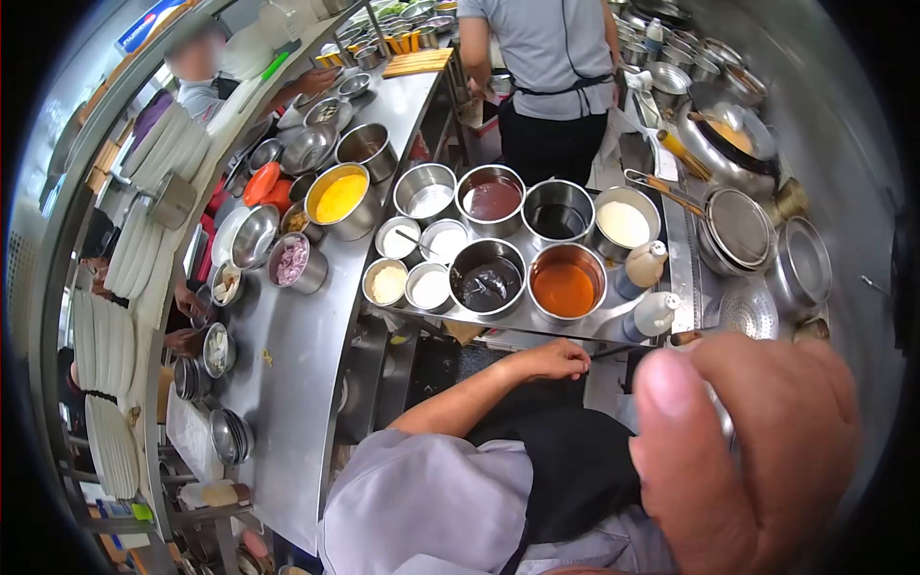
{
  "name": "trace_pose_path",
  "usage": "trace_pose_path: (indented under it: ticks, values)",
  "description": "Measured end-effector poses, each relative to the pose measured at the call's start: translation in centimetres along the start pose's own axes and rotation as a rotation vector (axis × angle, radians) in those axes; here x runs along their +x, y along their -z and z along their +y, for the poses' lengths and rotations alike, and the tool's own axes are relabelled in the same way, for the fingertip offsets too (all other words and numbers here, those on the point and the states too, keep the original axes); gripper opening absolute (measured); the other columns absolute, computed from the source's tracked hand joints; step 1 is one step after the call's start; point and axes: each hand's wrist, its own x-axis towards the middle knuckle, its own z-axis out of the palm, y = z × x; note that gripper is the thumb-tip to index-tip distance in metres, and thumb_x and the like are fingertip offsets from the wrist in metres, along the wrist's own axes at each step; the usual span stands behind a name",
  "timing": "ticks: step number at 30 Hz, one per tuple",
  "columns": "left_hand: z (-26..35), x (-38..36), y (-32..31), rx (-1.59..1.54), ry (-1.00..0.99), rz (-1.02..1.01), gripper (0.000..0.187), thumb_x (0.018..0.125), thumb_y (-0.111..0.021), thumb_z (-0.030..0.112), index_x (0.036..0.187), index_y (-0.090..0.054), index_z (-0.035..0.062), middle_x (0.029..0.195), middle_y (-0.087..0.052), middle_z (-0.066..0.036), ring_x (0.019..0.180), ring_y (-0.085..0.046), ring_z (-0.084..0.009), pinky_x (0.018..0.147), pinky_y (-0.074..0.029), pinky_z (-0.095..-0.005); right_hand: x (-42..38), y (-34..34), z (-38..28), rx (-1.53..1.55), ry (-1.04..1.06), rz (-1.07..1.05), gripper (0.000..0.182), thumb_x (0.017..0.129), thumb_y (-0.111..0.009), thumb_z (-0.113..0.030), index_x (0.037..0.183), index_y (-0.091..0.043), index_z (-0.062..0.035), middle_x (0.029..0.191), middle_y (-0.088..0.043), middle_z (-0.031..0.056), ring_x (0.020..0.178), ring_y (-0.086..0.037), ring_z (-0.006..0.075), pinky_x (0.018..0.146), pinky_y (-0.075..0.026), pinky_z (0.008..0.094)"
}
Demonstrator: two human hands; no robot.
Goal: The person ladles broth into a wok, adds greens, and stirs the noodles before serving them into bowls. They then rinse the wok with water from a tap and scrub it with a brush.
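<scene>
My left hand [554, 360] is in front of my body, near the front edge of the steel counter, its fingers curled in with nothing visible in them. Close to the camera at the lower right looms my right hand [757, 450], large and blurred, fingers bent and holding nothing I can see. Past my left hand stand a pot of orange-red sauce [565, 286] and a pot of dark liquid [487, 278]. Two squeeze bottles, one with a brownish filling [640, 270] and one whitish [652, 316], stand to their right. Neither hand touches these containers.
More steel pots, including one of yellow liquid [340, 196], crowd the counters. Strainers [740, 226] and a wok [733, 144] line the right side. A co-worker [556, 77] stands ahead, back turned. Stacked plates [103, 345] fill the left shelf, with another person [201, 91] behind it.
</scene>
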Motion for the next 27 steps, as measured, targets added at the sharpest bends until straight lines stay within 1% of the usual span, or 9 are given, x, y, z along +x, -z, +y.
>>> trace_pose_path:
  ticks: [2,5,8,11,14,15,18,20,27]
  values:
    - [0.4,1.1,-0.9,-0.187,0.162,-0.071,0.027,0.084,-0.057,0.020,0.099,-0.063,-0.0013,0.076,-0.063,-0.002,0.070,-0.056,-0.0082,0.063,-0.044,-0.0242,-2.5,0.0,-0.2,-0.075,-0.018,0.184,0.036,0.072,-0.068,-0.024,0.104,-0.070,-0.0100,0.083,-0.061,0.0065,0.056,-0.052,0.0162,0.050,-0.040,0.0265]
    - [3.8,2.1,-1.6,-0.001,0.190,-0.123,0.030,0.084,-0.056,0.021,0.102,-0.062,-0.0022,0.078,-0.064,-0.004,0.072,-0.058,-0.0098,0.067,-0.046,-0.0266,-1.8,3.7,-0.8,0.052,-0.219,-0.323,0.043,0.084,-0.059,-0.024,0.116,-0.051,0.0032,0.087,-0.058,0.0146,0.062,-0.053,0.0250,0.053,-0.042,0.0366]
    - [1.9,4.4,-3.8,-0.134,0.089,-0.225,0.031,0.084,-0.056,0.022,0.103,-0.063,-0.0009,0.079,-0.065,-0.004,0.074,-0.059,-0.0113,0.071,-0.047,-0.0272,-3.2,3.8,-0.8,0.059,-0.355,0.110,0.036,0.075,-0.064,-0.028,0.105,-0.070,-0.0095,0.083,-0.061,0.0067,0.059,-0.054,0.0172,0.051,-0.040,0.0266]
    - [-12.1,11.4,-8.1,0.179,0.174,-0.279,0.031,0.084,-0.056,0.024,0.103,-0.064,0.0000,0.079,-0.065,-0.005,0.076,-0.060,-0.0132,0.072,-0.048,-0.0274,-5.3,6.8,-1.2,-0.051,-0.503,-0.046,0.037,0.077,-0.063,-0.030,0.106,-0.069,-0.0093,0.084,-0.062,0.0071,0.060,-0.055,0.0175,0.051,-0.041,0.0270]
    - [14.7,6.4,-8.2,0.670,0.207,-0.370,0.031,0.085,-0.056,0.025,0.102,-0.064,-0.0003,0.080,-0.065,-0.006,0.076,-0.060,-0.0129,0.068,-0.048,-0.0287,-5.7,8.7,-1.2,-0.110,-0.560,-0.183,0.038,0.078,-0.063,-0.031,0.108,-0.068,-0.0091,0.085,-0.062,0.0075,0.062,-0.055,0.0178,0.052,-0.041,0.0273]
    - [2.6,9.3,-8.9,-0.062,0.017,-0.494,0.033,0.086,-0.060,0.025,0.106,-0.063,-0.0005,0.082,-0.066,-0.006,0.077,-0.061,-0.0114,0.070,-0.048,-0.0264,-5.9,9.1,-1.1,-0.131,-0.572,-0.231,0.038,0.078,-0.063,-0.031,0.108,-0.068,-0.0090,0.085,-0.062,0.0077,0.062,-0.056,0.0179,0.053,-0.041,0.0274]
    - [6.2,10.7,-10.9,0.157,-0.025,-0.522,0.032,0.087,-0.056,0.024,0.102,-0.062,-0.0038,0.077,-0.064,-0.007,0.072,-0.059,-0.0122,0.066,-0.048,-0.0281,-10.4,13.3,-3.0,-0.337,-0.590,-0.647,0.044,0.088,-0.052,-0.025,0.120,-0.047,0.0041,0.088,-0.059,0.0171,0.067,-0.054,0.0273,0.057,-0.042,0.0406]
    - [7.3,11.8,-12.3,0.209,-0.072,-0.515,0.033,0.086,-0.056,0.023,0.103,-0.061,-0.0044,0.077,-0.064,-0.008,0.069,-0.058,-0.0124,0.064,-0.047,-0.0289,-14.6,13.3,-3.9,-0.134,-0.490,-0.329,0.044,0.089,-0.051,-0.024,0.121,-0.046,0.0058,0.093,-0.058,0.0193,0.076,-0.055,0.0272,0.064,-0.045,0.0405]
    - [10.6,14.4,-18.5,0.223,-0.239,-0.484,0.033,0.082,-0.056,0.022,0.100,-0.061,-0.0051,0.072,-0.062,-0.011,0.065,-0.058,-0.0159,0.060,-0.047,-0.0322,-47.2,7.6,-14.0,-0.388,-1.782,-0.379,0.045,0.087,-0.054,-0.010,0.127,-0.044,0.0074,0.116,-0.054,0.0269,0.110,-0.052,0.0395,0.095,-0.040,0.0407]
